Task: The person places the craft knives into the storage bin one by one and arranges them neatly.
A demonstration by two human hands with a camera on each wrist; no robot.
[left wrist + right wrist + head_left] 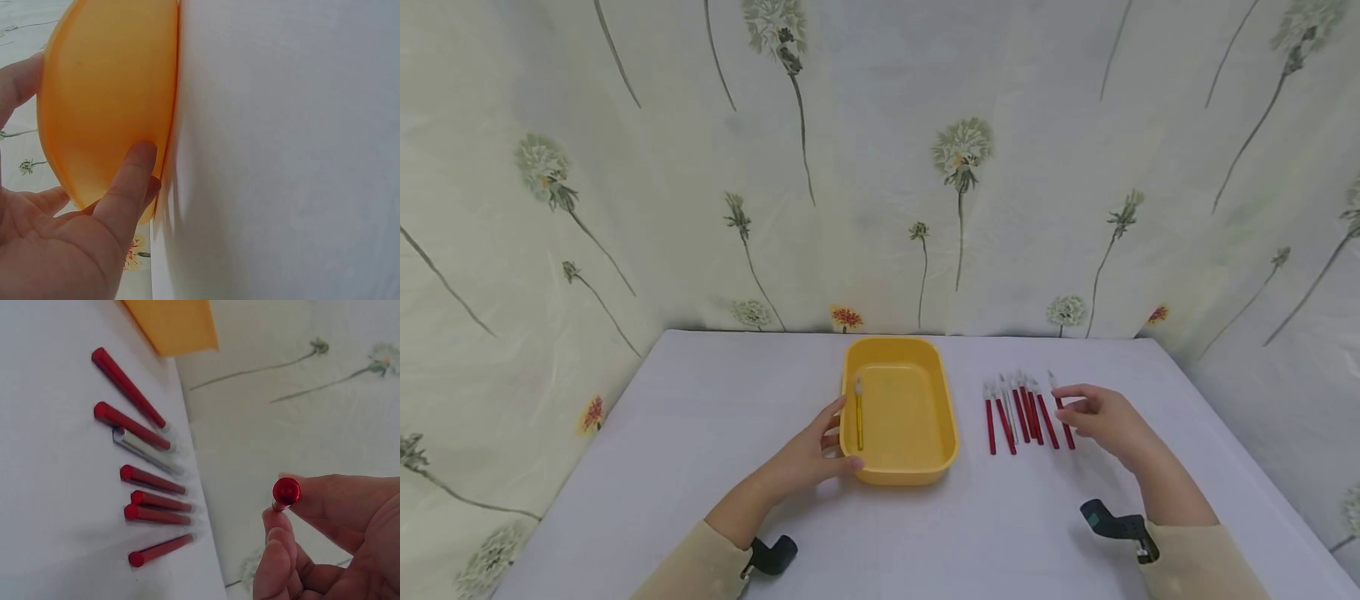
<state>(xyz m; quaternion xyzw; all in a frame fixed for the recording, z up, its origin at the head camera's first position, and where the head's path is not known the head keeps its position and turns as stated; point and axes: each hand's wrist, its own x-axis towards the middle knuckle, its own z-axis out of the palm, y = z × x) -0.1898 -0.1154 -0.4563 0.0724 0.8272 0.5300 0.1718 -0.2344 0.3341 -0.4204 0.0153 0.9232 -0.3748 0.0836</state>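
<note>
A yellow plastic tray (925,477) stands mid-table, and one slim yellow stick with a greyish tip (860,421) lies inside along its left side. My left hand (812,450) holds the tray's near left corner, its thumb (128,172) against the outer wall and its other fingers at the rim. My right hand (1101,421) pinches a red pen-like stick (287,491) between thumb and fingers, the red end facing the right wrist camera. To its left, several similar red sticks (990,427) with whitish tips lie in a loose row.
Among the red sticks lies a silvery one (147,450). A white cloth covers the table (752,375). Behind it hangs a pale backdrop (865,275) printed with dandelions. Dark wrist cameras (1112,523) stick out from both sleeves.
</note>
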